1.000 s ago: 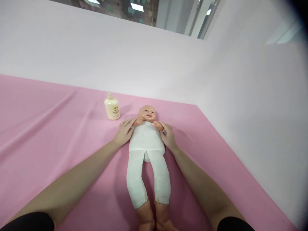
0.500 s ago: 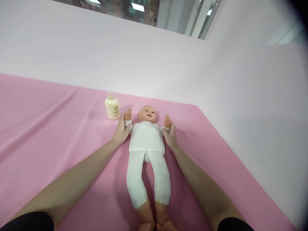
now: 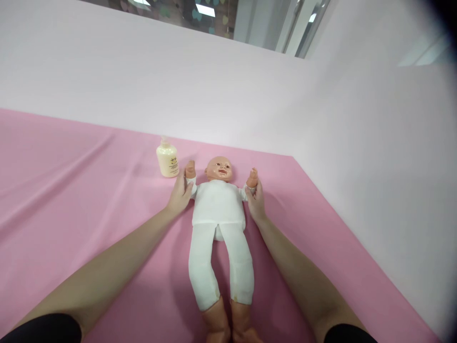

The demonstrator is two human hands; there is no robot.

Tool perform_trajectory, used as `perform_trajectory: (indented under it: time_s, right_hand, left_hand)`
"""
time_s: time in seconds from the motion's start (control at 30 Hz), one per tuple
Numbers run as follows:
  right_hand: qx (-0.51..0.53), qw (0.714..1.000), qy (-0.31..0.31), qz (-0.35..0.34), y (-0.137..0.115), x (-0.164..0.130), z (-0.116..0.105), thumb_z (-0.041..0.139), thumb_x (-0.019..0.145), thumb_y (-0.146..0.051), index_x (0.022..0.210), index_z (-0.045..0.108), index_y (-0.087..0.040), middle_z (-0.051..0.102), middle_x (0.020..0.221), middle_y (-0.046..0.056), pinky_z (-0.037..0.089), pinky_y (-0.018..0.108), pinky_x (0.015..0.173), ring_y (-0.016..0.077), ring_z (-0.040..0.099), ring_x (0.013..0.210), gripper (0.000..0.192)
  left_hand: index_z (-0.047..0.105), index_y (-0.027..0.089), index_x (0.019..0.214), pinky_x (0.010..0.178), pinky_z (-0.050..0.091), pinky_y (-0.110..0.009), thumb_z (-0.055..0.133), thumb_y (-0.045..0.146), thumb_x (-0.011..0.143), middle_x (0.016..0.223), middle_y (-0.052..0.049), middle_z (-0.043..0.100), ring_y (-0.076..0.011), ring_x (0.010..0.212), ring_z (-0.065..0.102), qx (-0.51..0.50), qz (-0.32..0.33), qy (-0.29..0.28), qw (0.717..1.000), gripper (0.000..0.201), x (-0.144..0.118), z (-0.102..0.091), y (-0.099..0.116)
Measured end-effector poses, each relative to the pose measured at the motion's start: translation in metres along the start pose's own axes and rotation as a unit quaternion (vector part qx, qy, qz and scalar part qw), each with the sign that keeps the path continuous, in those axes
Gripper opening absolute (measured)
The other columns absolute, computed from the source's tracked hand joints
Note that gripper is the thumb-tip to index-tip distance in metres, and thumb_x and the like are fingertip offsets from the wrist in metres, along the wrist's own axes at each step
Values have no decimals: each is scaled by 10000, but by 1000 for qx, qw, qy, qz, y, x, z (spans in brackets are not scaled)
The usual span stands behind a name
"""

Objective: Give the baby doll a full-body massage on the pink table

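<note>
A baby doll (image 3: 219,202) in a white cloth suit lies on its back, head away from me, bare feet towards me. Its two arms are bent up beside its head. My left hand (image 3: 180,193) is closed round the doll's forearm on the left, thumb on the near side of the white sleeve. On the other side my right hand (image 3: 257,200) grips the doll's other forearm just below the wrist. Some of my fingers are hidden behind the doll's arms.
A cream pump bottle (image 3: 167,159) stands upright just beyond my left hand. The pink sheet (image 3: 89,190) under the doll has creases on the left. White walls (image 3: 178,85) rise behind and to the right, with a window (image 3: 214,19) above.
My right hand has shifted slightly to the right, taking the doll's arm outward, and the doll's hand there now tilts more. My left hand stays in place.
</note>
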State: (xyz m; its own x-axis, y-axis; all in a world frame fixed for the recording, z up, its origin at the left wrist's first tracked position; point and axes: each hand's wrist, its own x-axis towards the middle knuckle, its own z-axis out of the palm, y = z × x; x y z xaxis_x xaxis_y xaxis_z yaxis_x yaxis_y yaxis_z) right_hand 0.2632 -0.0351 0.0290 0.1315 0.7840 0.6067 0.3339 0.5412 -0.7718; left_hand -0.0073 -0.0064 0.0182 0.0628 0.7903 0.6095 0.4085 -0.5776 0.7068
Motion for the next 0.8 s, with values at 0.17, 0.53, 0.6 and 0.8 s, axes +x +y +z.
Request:
perform_trajectory:
  time_s: [0.17,0.53,0.6,0.8]
  right_hand:
    - [-135,988,-54,-42,5,-5,0,526,839,-268,1323,445,-252,532,1290,73,349,437,1059,227,466,1212,491]
    - [-166,979,-96,-76,10,-7,1,501,846,-239,1353,406,-274,526,1296,60,349,437,1063,225,455,1214,517]
    - [-142,985,-76,-54,9,-8,2,491,859,-267,1370,369,-262,492,1335,74,335,443,1073,224,435,1243,526]
    - [-14,1000,11,4,4,-4,2,447,882,-310,1420,222,-245,279,1490,69,258,421,1128,193,283,1367,587]
  left_hand:
    - [330,169,1370,1046,339,-455,392,330,917,1346,-122,466,-248,1233,432,108,53,-72,990,484,-1,1,9]
    - [431,199,1311,1026,366,-447,395,308,916,1286,-92,523,-240,1189,465,160,89,-111,977,411,-3,5,11]
    - [387,184,1338,1039,354,-453,412,306,908,1306,-111,495,-248,1215,441,137,72,-79,985,448,-3,4,11]
    - [110,220,1447,1096,286,-467,451,291,891,1449,-124,301,-249,1330,316,28,15,14,999,657,-2,3,-6]
